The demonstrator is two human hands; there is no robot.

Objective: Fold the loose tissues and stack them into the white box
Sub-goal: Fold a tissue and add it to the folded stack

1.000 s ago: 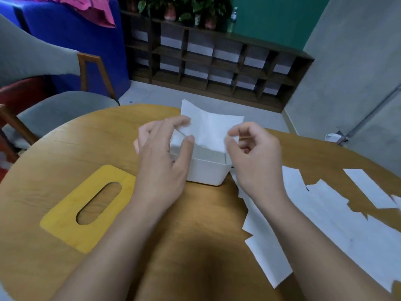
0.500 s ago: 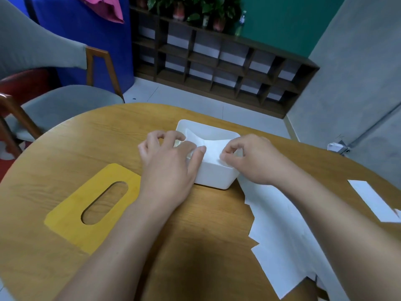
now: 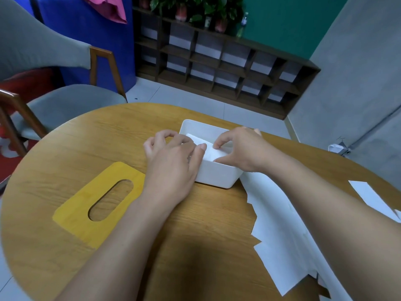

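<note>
1. Both hands, left hand [image 3: 171, 164] and right hand [image 3: 240, 148], pinch one folded white tissue [image 3: 207, 148] inside the single white plastic box [image 3: 217, 177].
2. One yellow slotted lid [image 3: 86, 216] lies on the round wooden bench [image 3: 76, 148].
3. Loose white tissues [image 3: 282, 235] overlap at right; their number cannot be told.

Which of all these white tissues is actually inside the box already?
The folded tissue under both hands, lying in the white box. The other tissues lie flat on the table to the right, and a separate sheet lies farther right.
</note>
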